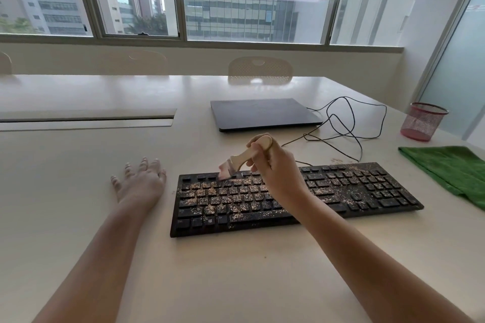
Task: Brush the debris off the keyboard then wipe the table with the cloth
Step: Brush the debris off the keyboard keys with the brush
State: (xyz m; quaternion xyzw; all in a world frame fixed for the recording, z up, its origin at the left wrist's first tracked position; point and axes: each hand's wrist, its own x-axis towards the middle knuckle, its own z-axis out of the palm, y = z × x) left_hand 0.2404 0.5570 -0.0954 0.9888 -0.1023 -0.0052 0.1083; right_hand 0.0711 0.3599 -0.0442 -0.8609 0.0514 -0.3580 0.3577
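A black keyboard (349, 191) lies on the pale table (236, 270), its keys strewn with tan crumbs of debris (223, 193). My right hand (275, 165) grips the wooden handle of a small brush (242, 158); the bristles touch the top key row at the keyboard's left half. My left hand (140, 181) rests flat on the table just left of the keyboard, fingers spread. A folded green cloth (446, 168) lies at the right edge, beyond the keyboard's right end.
A closed dark laptop (262, 113) sits behind the keyboard, with a black cable (349, 123) looping to its right. A red mesh cup (422, 122) stands at the far right. A chair back (259, 71) shows beyond the table.
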